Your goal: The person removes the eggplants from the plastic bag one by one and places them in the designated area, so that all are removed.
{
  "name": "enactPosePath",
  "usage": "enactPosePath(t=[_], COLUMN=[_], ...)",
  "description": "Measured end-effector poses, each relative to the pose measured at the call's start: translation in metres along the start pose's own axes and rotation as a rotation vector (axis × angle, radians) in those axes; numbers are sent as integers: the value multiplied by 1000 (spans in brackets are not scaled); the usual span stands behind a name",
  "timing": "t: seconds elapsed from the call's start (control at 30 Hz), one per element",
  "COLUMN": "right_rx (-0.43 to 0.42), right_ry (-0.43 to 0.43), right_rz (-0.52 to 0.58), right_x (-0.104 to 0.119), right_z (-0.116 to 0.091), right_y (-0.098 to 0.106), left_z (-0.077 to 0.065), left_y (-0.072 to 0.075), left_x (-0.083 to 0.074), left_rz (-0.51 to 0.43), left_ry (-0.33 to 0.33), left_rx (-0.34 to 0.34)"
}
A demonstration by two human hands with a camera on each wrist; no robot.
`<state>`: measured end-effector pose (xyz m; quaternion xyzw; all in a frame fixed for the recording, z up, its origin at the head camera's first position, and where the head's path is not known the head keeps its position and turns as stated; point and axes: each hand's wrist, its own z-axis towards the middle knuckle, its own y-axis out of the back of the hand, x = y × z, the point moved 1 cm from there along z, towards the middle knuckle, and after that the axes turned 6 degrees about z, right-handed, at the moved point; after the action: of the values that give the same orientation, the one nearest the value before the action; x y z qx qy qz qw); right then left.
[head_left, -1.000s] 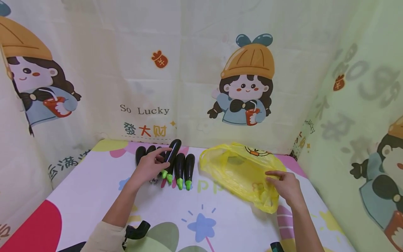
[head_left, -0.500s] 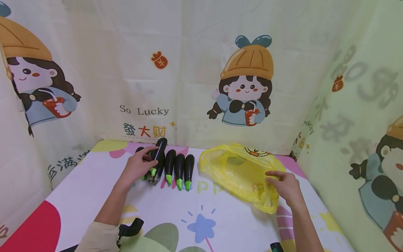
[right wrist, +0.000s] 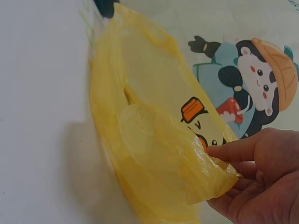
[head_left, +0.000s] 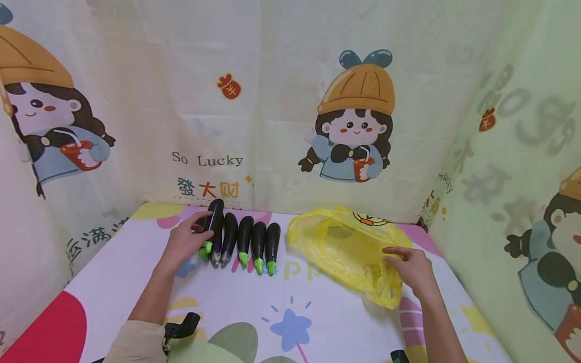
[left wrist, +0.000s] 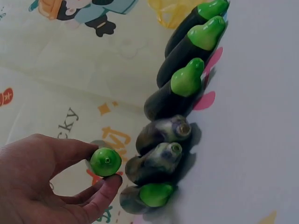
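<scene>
In the head view my left hand (head_left: 181,242) pinches a dark eggplant (head_left: 217,214) between thumb and fingers, raised over the left end of a row of eggplants. The left wrist view looks at the green stem end of this held eggplant (left wrist: 106,162), apart from the row. Several eggplants lie side by side; most have green caps, like this one (left wrist: 187,81), while two show greyish, capless ends (left wrist: 161,158). To the right of the row a yellow plastic bag (head_left: 336,247) lies with its mouth spread. My right hand (right wrist: 261,172) pinches the bag's edge.
The table (head_left: 245,302) has a white printed cover. A printed cloth (head_left: 281,126) hangs close behind the eggplants, and another (head_left: 522,151) stands along the right side. A black wrist mount (head_left: 181,327) sits at my left sleeve.
My left hand has moved left along the row with the eggplant in its grip, uncovering the eggplants in the middle. The right hand and the bag have stayed in place.
</scene>
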<state>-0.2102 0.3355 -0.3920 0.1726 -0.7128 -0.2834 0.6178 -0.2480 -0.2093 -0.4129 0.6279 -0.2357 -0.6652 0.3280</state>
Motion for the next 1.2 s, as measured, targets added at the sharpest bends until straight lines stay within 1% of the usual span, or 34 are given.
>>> enactPosePath(t=[0.37, 0.57, 0.7, 0.87, 0.97, 1.1, 1.2], right_rx=[4, 5, 7, 6, 6, 8, 8], right_ry=[-10, -16, -23, -15, -14, -14, -10], right_rz=[-2, 1, 5, -1, -8, -8, -9], right_x=[2, 2, 2, 2, 3, 3, 3], right_z=[0, -1, 0, 0, 0, 1, 1], right_y=[1, 1, 0, 0, 1, 1, 1], left_z=[3, 2, 1, 1, 2, 3, 4], left_y=[13, 18, 17, 16, 14, 11, 9], left_x=[20, 30, 35, 40, 44, 49, 51], left_rz=[13, 2, -6, -3, -5, -5, 3], left_ry=[66, 142, 189, 227, 249, 273, 276], left_rx=[-39, -21, -14, -21, -9, 9, 10])
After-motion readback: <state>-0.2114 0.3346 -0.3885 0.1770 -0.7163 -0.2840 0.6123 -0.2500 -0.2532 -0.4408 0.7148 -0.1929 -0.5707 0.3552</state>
